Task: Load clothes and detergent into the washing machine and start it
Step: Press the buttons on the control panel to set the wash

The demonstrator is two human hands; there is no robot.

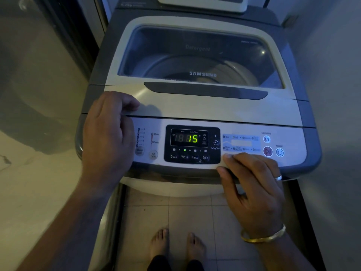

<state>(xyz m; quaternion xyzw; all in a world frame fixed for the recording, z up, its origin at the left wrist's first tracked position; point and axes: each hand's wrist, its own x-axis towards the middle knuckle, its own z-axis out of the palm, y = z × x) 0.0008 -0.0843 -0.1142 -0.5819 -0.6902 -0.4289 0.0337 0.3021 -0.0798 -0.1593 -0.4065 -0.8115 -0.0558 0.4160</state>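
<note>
A top-loading washing machine (205, 108) stands in front of me with its glass lid (199, 55) closed; the drum shows dimly through it. The control panel's display (189, 138) glows green with "15", and a green light sits above the Wash label. My left hand (109, 132) rests flat on the panel's left end, fingers curled over the lid's front edge, holding nothing. My right hand (252, 184) lies on the panel's front rim, its forefinger tip just below the course labels, left of the red start/pause button (267, 151) and the blue power button (280, 152).
A wall (336, 94) closes in on the right and a dark glass door (39, 75) stands on the left. My bare feet (175, 243) are on the tiled floor in front of the machine. The room is dim.
</note>
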